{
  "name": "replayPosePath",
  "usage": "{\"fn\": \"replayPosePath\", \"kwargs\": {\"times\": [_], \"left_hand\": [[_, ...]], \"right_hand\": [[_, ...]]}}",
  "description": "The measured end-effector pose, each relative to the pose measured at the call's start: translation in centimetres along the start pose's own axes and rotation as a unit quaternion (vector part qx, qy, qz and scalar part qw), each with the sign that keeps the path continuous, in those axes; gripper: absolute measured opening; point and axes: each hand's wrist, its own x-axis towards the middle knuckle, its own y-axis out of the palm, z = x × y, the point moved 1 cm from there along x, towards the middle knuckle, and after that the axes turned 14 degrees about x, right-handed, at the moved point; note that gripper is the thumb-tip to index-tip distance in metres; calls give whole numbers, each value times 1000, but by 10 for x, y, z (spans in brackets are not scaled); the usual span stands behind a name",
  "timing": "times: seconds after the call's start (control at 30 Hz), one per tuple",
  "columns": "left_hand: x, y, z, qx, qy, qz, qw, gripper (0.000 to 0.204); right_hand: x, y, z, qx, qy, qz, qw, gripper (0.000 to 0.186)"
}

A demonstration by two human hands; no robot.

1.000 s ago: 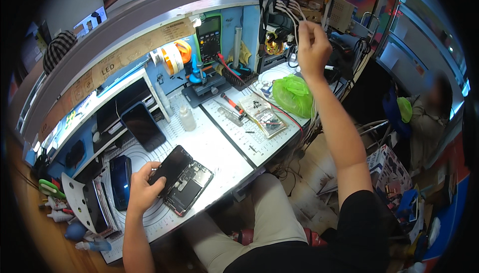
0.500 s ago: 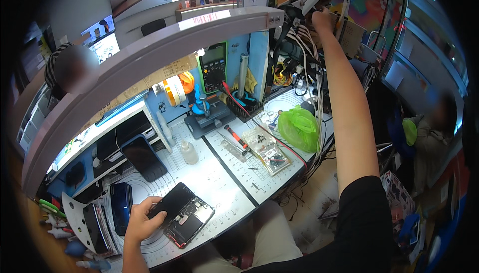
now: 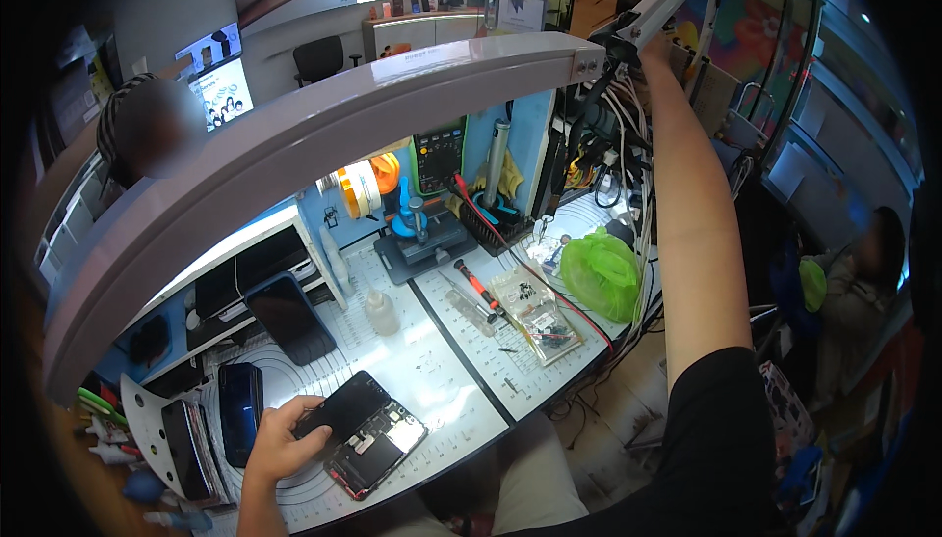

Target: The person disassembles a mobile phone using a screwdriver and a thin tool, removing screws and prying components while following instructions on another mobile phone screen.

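Note:
My left hand (image 3: 283,439) pinches the edge of a black phone screen (image 3: 355,402) between thumb and fingers. The screen lies over one side of an opened phone (image 3: 378,454), whose inner parts and battery are bare on the white work mat (image 3: 451,380). My right arm stretches far up to the right. At its end my right hand (image 3: 657,49) is beside the jointed metal arm (image 3: 677,2) of a stand; its fingers are hidden there.
An arched grey lamp (image 3: 324,110) spans the bench. Behind the phone are a small bottle (image 3: 381,313), another phone (image 3: 290,319) and a blue-knobbed clamp (image 3: 420,238). To the right lie a red-and-black screwdriver (image 3: 478,289), a bag of small parts (image 3: 540,316), a green plastic bag (image 3: 601,274) and cables.
The whole view has shifted slightly, so the bench sits lower and further right. My left hand keeps its hold on the screen. My right hand's fingers are less visible behind the stand.

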Motion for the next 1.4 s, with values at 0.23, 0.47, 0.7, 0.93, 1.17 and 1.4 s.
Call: {"fn": "replayPosePath", "kwargs": {"times": [0.23, 0.47, 0.7, 0.93, 1.17, 1.4], "left_hand": [[-1, -1, -6, -3, -5, -5, 1000, 33], [7, 7, -2, -1, 28, -6, 1000, 32], [5, 8, 2, -20, 49, -22, 998, 32], [8, 10, 9, -23, 67, -26, 997, 38], [10, 13, 12, -44, 88, -28, 995, 37], [12, 14, 14, -57, 104, -26, 993, 38]], "right_hand": [[-1, -7, 1, -172, -297, -151, 927, 59], [-72, -64, 7, -193, -424, -203, 861, 26], [-323, -91, 73, 258, -285, 32, 923, 31], [-495, -111, 117, 382, -124, 342, 850, 15], [-523, -126, 108, 140, -113, 561, 808, 17], [-540, -111, 114, 94, -176, 542, 817, 23]]}}
